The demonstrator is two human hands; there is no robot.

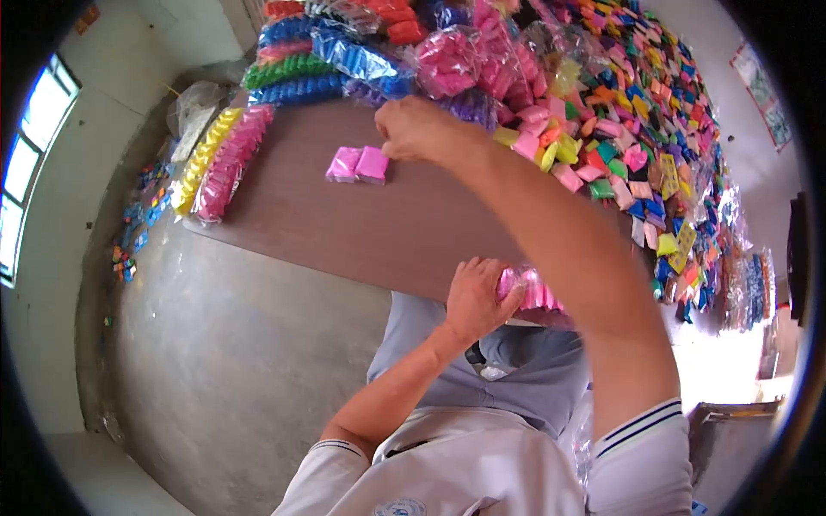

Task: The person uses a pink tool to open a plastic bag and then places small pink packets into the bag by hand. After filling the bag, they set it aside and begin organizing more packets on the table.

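Two pink packets (358,164) lie side by side on the brown table (327,232). My right hand (422,131) reaches across the table, just right of and above these packets, its fingers curled; what it holds, if anything, is hidden. Near the table's front edge, my left hand (482,297) is closed around the left end of a clear bag of pink packets (538,291). My right forearm covers part of that bag.
Bagged rows of yellow (205,163) and pink packets (231,165) lie at the table's left end. Blue and green bagged rows (292,73) line the back. A large heap of loose coloured packets (632,112) covers the right side.
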